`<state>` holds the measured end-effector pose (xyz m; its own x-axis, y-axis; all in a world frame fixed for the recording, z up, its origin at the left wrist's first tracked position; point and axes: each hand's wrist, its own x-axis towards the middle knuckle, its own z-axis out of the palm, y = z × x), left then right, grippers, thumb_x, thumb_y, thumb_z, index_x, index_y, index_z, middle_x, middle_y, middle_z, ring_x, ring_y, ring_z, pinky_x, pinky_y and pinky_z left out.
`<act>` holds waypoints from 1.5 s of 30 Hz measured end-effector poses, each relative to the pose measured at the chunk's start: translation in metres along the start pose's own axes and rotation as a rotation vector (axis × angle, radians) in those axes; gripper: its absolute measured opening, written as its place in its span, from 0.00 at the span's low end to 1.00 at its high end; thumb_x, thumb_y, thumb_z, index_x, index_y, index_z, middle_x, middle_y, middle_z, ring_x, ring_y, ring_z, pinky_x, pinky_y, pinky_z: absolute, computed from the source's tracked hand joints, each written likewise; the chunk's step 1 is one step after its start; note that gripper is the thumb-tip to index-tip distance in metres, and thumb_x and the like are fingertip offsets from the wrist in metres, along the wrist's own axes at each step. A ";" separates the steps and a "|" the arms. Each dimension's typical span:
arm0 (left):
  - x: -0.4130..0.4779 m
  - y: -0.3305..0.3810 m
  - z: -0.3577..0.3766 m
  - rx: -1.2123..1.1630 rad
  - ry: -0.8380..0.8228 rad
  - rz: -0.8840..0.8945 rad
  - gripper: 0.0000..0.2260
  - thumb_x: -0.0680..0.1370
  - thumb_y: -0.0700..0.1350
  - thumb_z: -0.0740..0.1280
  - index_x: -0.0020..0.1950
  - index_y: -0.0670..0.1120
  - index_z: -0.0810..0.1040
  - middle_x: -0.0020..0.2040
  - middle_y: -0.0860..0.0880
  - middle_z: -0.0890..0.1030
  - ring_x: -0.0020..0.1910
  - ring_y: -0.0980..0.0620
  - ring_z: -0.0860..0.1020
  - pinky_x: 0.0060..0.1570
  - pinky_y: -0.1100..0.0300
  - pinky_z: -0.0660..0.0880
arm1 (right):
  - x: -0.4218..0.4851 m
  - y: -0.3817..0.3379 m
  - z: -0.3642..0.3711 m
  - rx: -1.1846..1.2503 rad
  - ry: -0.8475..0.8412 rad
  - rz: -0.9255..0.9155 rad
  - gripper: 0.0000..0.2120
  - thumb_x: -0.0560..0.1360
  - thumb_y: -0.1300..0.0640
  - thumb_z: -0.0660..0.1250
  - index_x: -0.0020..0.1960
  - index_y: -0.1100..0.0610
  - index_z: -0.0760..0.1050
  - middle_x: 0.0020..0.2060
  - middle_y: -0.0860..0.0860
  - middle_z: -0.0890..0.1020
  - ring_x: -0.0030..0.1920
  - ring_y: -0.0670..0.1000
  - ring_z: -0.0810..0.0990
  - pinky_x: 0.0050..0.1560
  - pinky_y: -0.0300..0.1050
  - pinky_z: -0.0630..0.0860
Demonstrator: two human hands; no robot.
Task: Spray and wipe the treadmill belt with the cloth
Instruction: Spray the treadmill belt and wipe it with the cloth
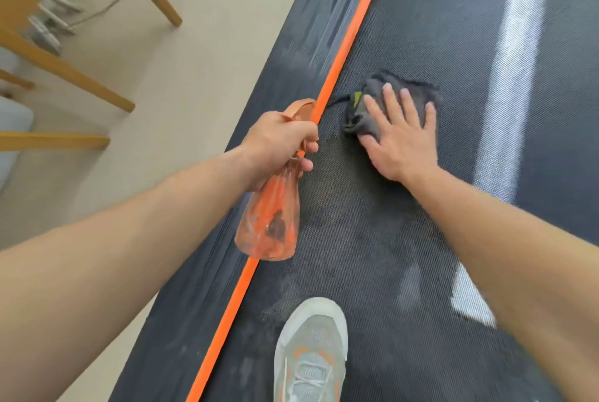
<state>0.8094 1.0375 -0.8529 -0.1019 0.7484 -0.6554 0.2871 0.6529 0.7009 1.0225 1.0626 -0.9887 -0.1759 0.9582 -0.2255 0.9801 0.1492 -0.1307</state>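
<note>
The black textured treadmill belt (437, 28) runs diagonally up the frame, edged on its left by an orange stripe (350, 35). A crumpled grey cloth (411, 87) lies on the belt near that stripe. My right hand (400, 135) presses flat on the cloth with its fingers spread. My left hand (278, 142) grips the neck of an orange see-through spray bottle (270, 220), whose body hangs down over the stripe. Damp, darker patches show on the belt below the cloth.
My grey and orange shoe (311, 353) stands on the belt at the bottom. The dark side rail (304, 54) lies left of the stripe. Beige floor (181, 77) and wooden chair legs (64, 67) fill the left side. A bright reflection (515, 45) crosses the belt.
</note>
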 end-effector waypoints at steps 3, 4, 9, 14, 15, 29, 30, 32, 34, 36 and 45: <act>-0.012 -0.003 -0.006 -0.033 0.012 -0.008 0.06 0.77 0.38 0.69 0.51 0.46 0.81 0.41 0.43 0.82 0.27 0.48 0.76 0.31 0.59 0.76 | -0.046 -0.038 0.013 0.031 0.040 0.019 0.36 0.77 0.36 0.51 0.83 0.45 0.50 0.84 0.51 0.47 0.83 0.57 0.45 0.78 0.67 0.40; -0.016 -0.003 -0.007 -0.040 0.013 -0.011 0.05 0.77 0.38 0.69 0.51 0.47 0.80 0.41 0.43 0.82 0.29 0.47 0.77 0.32 0.59 0.76 | -0.081 -0.054 0.022 0.035 0.041 -0.069 0.38 0.75 0.36 0.52 0.83 0.46 0.52 0.84 0.52 0.48 0.83 0.57 0.47 0.78 0.67 0.41; -0.030 -0.004 -0.006 -0.035 0.012 0.002 0.04 0.76 0.37 0.69 0.50 0.43 0.81 0.41 0.42 0.82 0.33 0.47 0.77 0.32 0.59 0.76 | -0.161 -0.074 0.043 0.012 -0.121 -0.553 0.40 0.71 0.36 0.55 0.82 0.43 0.57 0.83 0.49 0.53 0.82 0.55 0.53 0.79 0.64 0.45; -0.055 -0.005 -0.006 -0.048 0.032 0.025 0.10 0.76 0.38 0.70 0.57 0.45 0.80 0.42 0.43 0.82 0.30 0.49 0.77 0.31 0.60 0.76 | -0.074 -0.039 0.019 -0.003 -0.057 -0.185 0.35 0.78 0.35 0.48 0.83 0.41 0.47 0.84 0.47 0.45 0.83 0.53 0.45 0.78 0.65 0.40; -0.062 -0.004 -0.006 -0.057 0.038 0.036 0.12 0.75 0.39 0.70 0.58 0.46 0.79 0.43 0.43 0.82 0.30 0.49 0.77 0.30 0.61 0.77 | -0.065 -0.036 0.015 0.007 -0.055 -0.125 0.34 0.80 0.35 0.49 0.83 0.41 0.45 0.83 0.47 0.43 0.83 0.53 0.42 0.78 0.64 0.38; -0.073 -0.054 -0.003 0.087 0.001 -0.013 0.04 0.76 0.36 0.71 0.46 0.35 0.80 0.53 0.38 0.81 0.23 0.48 0.78 0.33 0.56 0.74 | 0.021 -0.008 -0.018 0.029 -0.106 -0.073 0.32 0.82 0.35 0.46 0.83 0.40 0.41 0.83 0.46 0.38 0.82 0.51 0.37 0.78 0.64 0.33; -0.071 -0.058 -0.007 0.094 0.002 -0.001 0.04 0.76 0.36 0.71 0.47 0.35 0.80 0.55 0.38 0.81 0.24 0.47 0.78 0.33 0.56 0.74 | 0.025 -0.007 -0.018 0.006 -0.099 -0.082 0.33 0.82 0.35 0.46 0.83 0.40 0.41 0.83 0.46 0.38 0.82 0.51 0.37 0.78 0.64 0.34; -0.070 -0.063 -0.015 0.113 0.009 0.012 0.07 0.76 0.37 0.72 0.52 0.37 0.82 0.55 0.37 0.82 0.25 0.46 0.78 0.33 0.56 0.75 | 0.016 -0.011 -0.016 0.004 -0.106 -0.091 0.33 0.81 0.36 0.46 0.83 0.42 0.41 0.83 0.47 0.38 0.82 0.52 0.37 0.78 0.65 0.34; -0.071 -0.069 -0.020 0.091 0.000 0.011 0.11 0.76 0.37 0.72 0.58 0.39 0.82 0.55 0.36 0.82 0.26 0.46 0.78 0.32 0.57 0.75 | -0.024 -0.026 -0.004 0.012 -0.075 -0.073 0.35 0.79 0.36 0.48 0.84 0.44 0.44 0.83 0.49 0.42 0.83 0.54 0.40 0.78 0.66 0.36; -0.079 -0.072 -0.026 0.083 -0.014 -0.002 0.16 0.73 0.39 0.73 0.60 0.38 0.81 0.55 0.35 0.82 0.25 0.46 0.78 0.32 0.57 0.75 | -0.092 -0.055 0.017 0.037 -0.036 -0.134 0.39 0.76 0.36 0.50 0.84 0.46 0.49 0.84 0.51 0.45 0.83 0.55 0.44 0.78 0.67 0.38; -0.073 -0.087 -0.014 0.060 -0.077 0.034 0.14 0.74 0.38 0.73 0.59 0.36 0.80 0.54 0.30 0.80 0.26 0.45 0.77 0.30 0.58 0.74 | -0.124 -0.076 0.036 0.005 -0.125 -0.263 0.39 0.74 0.34 0.48 0.83 0.42 0.47 0.83 0.47 0.43 0.83 0.52 0.42 0.78 0.62 0.36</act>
<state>0.7779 0.9277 -0.8624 -0.0177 0.7575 -0.6526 0.3456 0.6171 0.7069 0.9664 0.9236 -0.9850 -0.4341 0.8493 -0.3005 0.8990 0.3870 -0.2050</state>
